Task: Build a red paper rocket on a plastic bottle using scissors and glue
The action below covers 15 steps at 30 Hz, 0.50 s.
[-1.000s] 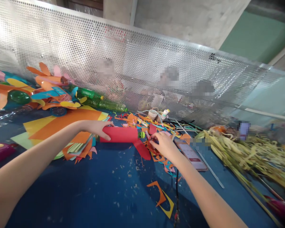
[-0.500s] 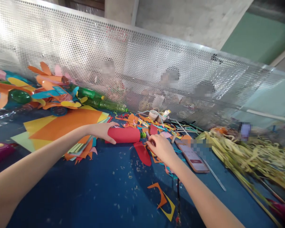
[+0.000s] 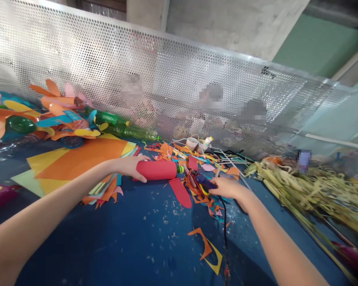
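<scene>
A plastic bottle wrapped in red paper (image 3: 156, 170) lies on its side on the blue table, its green cap (image 3: 180, 169) pointing right. My left hand (image 3: 131, 167) grips its left end, with the thumb in front and the fingers behind. A red paper petal (image 3: 180, 193) extends toward me below the cap. To the right, my right hand (image 3: 228, 187) is closed around the back of a dark blue glue gun (image 3: 205, 181) with a yellow trigger. Its black cord (image 3: 225, 222) trails toward me. Red-handled scissors (image 3: 191, 180) seem to lie beside the gun, partly hidden.
Paper scraps (image 3: 167, 150) litter the table's back. Colored paper sheets (image 3: 77, 161) lie left, near paper-decorated bottles (image 3: 68, 119) and green bottles (image 3: 131, 129). Dry leaf strips (image 3: 301, 190) cover the right. A perforated metal panel (image 3: 173, 75) stands behind, with people beyond it.
My right hand has moved right, away from the bottle cap, and taken hold of the glue gun. My left hand stays on the red-wrapped bottle. The view has shifted slightly.
</scene>
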### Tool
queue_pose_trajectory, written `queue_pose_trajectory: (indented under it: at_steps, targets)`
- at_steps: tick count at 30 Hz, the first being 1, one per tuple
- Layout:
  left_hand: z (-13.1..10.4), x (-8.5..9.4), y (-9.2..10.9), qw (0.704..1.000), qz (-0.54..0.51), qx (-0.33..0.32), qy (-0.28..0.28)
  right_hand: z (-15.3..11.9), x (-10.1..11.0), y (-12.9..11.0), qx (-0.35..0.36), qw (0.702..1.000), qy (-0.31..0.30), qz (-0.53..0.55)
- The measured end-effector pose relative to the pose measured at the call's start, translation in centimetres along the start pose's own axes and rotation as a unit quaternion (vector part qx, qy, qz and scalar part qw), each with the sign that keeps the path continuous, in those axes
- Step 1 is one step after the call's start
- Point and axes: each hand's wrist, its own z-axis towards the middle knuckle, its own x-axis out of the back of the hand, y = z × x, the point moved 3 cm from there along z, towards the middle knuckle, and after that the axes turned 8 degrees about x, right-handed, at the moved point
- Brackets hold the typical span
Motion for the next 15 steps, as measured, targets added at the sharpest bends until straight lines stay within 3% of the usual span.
queue_pose_trajectory:
  at_steps: [3,7,9,11,15]
  targets:
    - [0.1,0.0,-0.1,1.0,0.0,0.0,-0.004,-0.7,-1.0,-0.4,0.003,1.0,-0.027,0.007]
    - [0.2,-0.1,-0.1,1.0,0.0,-0.001,-0.002,-2.0,-1.9,-1.7,-0.054,0.998,0.021,-0.008]
    - [0.3,-0.1,-0.1,1.0,0.001,-0.002,-0.003,-2.6,-1.9,-2.3,-0.087,0.993,0.077,0.009]
    - [0.3,-0.1,-0.2,1.0,0.003,0.004,-0.006,-3.0,-1.6,-2.9,-0.1,0.976,0.175,0.083]
    - [0.3,-0.1,-0.1,1.0,0.001,0.008,-0.008,-3.6,-1.2,-4.1,-0.069,0.888,0.326,0.317]
